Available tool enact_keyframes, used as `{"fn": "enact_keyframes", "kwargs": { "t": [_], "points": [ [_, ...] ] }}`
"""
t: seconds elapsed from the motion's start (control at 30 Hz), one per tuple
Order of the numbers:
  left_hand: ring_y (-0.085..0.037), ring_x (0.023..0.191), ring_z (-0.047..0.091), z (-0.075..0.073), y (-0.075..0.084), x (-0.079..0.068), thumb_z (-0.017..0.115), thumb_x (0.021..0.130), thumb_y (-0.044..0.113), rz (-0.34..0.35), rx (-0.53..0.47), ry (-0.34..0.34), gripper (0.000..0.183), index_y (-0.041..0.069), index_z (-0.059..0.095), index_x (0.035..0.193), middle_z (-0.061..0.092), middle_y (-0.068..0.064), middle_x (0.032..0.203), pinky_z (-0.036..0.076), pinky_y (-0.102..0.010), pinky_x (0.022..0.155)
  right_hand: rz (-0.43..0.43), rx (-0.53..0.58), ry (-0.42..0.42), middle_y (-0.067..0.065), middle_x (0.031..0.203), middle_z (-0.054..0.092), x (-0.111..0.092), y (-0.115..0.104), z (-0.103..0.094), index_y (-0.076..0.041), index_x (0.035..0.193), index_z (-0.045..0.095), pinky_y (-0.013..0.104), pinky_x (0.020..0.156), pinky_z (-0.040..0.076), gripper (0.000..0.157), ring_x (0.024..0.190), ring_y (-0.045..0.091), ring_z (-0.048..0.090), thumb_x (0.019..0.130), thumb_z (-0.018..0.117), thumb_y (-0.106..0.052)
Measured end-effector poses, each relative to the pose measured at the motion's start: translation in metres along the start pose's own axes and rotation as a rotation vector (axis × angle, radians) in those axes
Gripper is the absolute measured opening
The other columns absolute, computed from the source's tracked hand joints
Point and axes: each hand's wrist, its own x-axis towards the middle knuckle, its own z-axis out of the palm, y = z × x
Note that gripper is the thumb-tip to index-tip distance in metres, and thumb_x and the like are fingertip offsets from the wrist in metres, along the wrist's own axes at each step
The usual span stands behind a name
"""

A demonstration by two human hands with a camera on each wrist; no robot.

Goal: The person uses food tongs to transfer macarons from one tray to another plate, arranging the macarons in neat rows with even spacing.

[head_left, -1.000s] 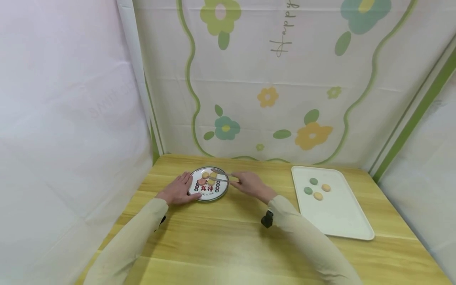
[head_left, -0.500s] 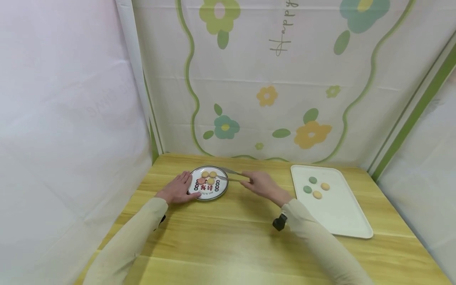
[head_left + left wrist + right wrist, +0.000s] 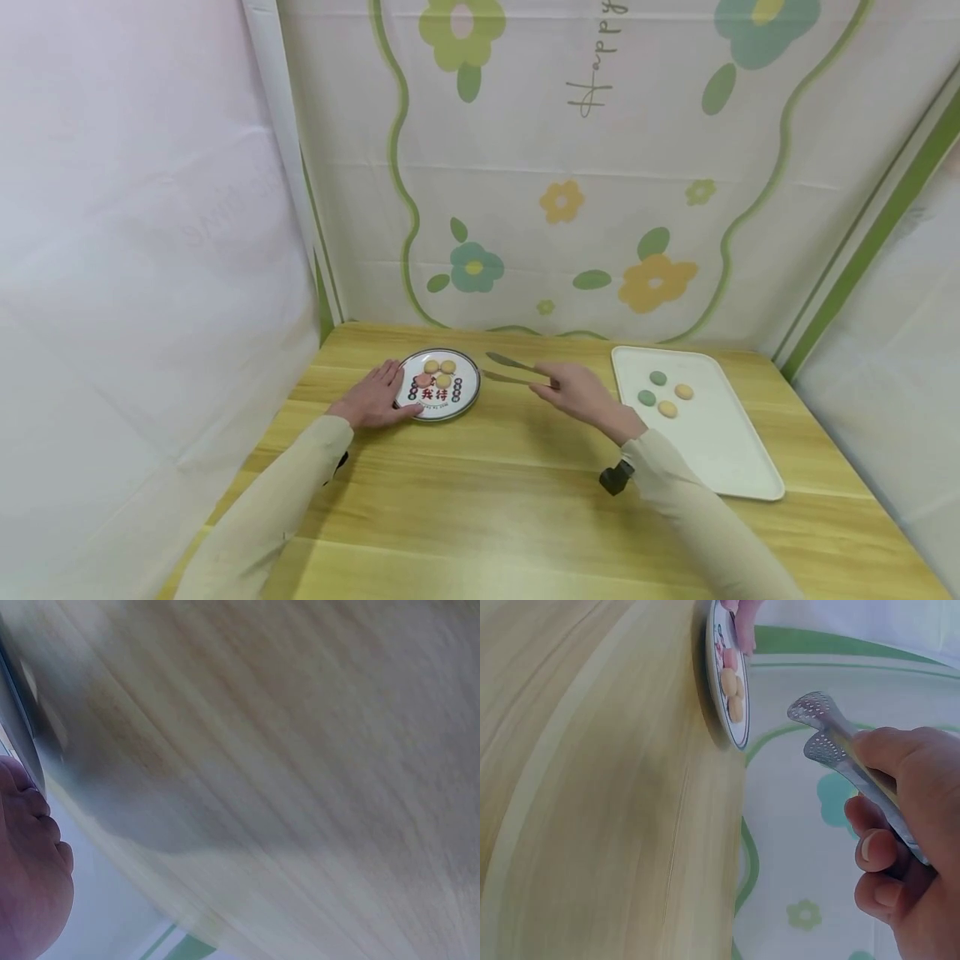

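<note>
My left hand [image 3: 369,400] lies flat at the left rim of a round white plate [image 3: 465,402], fingers straight, thumb over the near edge. One pink macaron [image 3: 423,380] and three yellow macarons [image 3: 447,367] sit together on the plate. To the right of it, my right hand [image 3: 583,393] grips metal tongs [image 3: 512,362] above the table, their tips pointing left and spread apart. In the right wrist view, the tongs [image 3: 828,748] show perforated flat ends with nothing between them. The left wrist view catches just part of the left hand [image 3: 34,870] at the plate's edge.
On the right of the wooden table [image 3: 465,517] lies a white rectangular tray [image 3: 720,467]. It bears two green macarons [image 3: 647,398] and two yellow-orange ones [image 3: 683,392]. A flower-printed curtain [image 3: 600,233] hangs behind the table, with white sheets at both sides.
My right hand has drawn the tongs rightward, from over the macarons to beyond the plate's right rim. The left hand and the macarons have stayed put.
</note>
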Motion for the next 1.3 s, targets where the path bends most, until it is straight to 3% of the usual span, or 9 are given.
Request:
{"fn": "enact_keyframes", "kwargs": {
  "t": [0.13,0.37,0.67,0.8,0.9,1.07,1.3],
  "points": [
    [-0.036,0.141,0.008,0.0,0.0,-0.001,0.031,0.083,0.075,0.005,-0.001,0.005,0.103,-0.008,0.017,0.144,0.011,-0.024,0.152,0.013,-0.046,0.114,0.036,-0.007,-0.013,-0.013,0.054,0.044,-0.01,0.006,-0.007,-0.02,0.088,0.058,0.021,0.043,0.033,0.015,0.044,0.003,0.038,0.091,0.058,-0.034],
    [-0.036,0.141,0.008,-0.001,-0.003,-0.002,0.029,0.082,0.077,-0.001,-0.004,0.009,0.105,-0.007,0.016,0.144,0.009,-0.023,0.152,0.012,-0.046,0.114,0.09,-0.023,-0.006,-0.014,0.058,0.051,-0.027,0.02,-0.02,-0.01,0.117,0.063,0.022,0.046,0.039,0.036,0.046,0.001,0.043,0.091,0.059,-0.035],
    [-0.035,0.141,0.008,0.0,-0.005,-0.001,0.026,0.081,0.078,0.0,0.01,-0.001,0.107,-0.007,0.016,0.145,0.011,-0.024,0.152,0.013,-0.045,0.115,0.143,-0.023,-0.014,-0.013,0.055,0.048,-0.051,0.042,-0.038,-0.012,0.109,0.063,0.022,0.043,0.035,0.027,0.044,0.003,0.04,0.091,0.06,-0.032],
    [-0.035,0.141,0.008,0.0,-0.004,-0.001,0.027,0.082,0.078,0.001,0.008,0.001,0.106,-0.007,0.016,0.145,0.011,-0.024,0.152,0.012,-0.045,0.115,0.118,-0.056,0.015,-0.014,0.055,0.047,-0.062,0.053,-0.045,-0.013,0.105,0.063,0.021,0.042,0.035,0.023,0.043,0.003,0.038,0.09,0.061,-0.031],
    [-0.035,0.141,0.008,0.0,-0.003,0.0,0.028,0.082,0.077,0.004,0.004,0.003,0.105,-0.007,0.016,0.145,0.012,-0.024,0.152,0.012,-0.045,0.115,0.1,-0.085,0.033,-0.016,0.053,0.044,-0.072,0.061,-0.051,-0.015,0.099,0.063,0.02,0.042,0.033,0.018,0.043,0.002,0.036,0.09,0.061,-0.03],
    [-0.035,0.141,0.009,0.001,-0.001,0.001,0.029,0.083,0.076,0.007,0.011,0.003,0.103,-0.006,0.017,0.145,0.012,-0.024,0.152,0.012,-0.045,0.115,0.143,-0.078,0.041,-0.016,0.05,0.04,-0.091,0.072,-0.061,-0.02,0.089,0.059,0.021,0.042,0.03,0.012,0.042,0.002,0.032,0.09,0.061,-0.032],
    [-0.036,0.141,0.01,0.001,0.0,0.0,0.03,0.083,0.075,0.01,0.008,0.01,0.103,-0.007,0.018,0.144,0.013,-0.024,0.151,0.014,-0.045,0.114,0.185,-0.096,0.051,-0.014,0.051,0.037,-0.114,0.087,-0.072,-0.018,0.093,0.06,0.021,0.041,0.028,0.015,0.042,0.002,0.029,0.09,0.061,-0.033]
  ]
}}
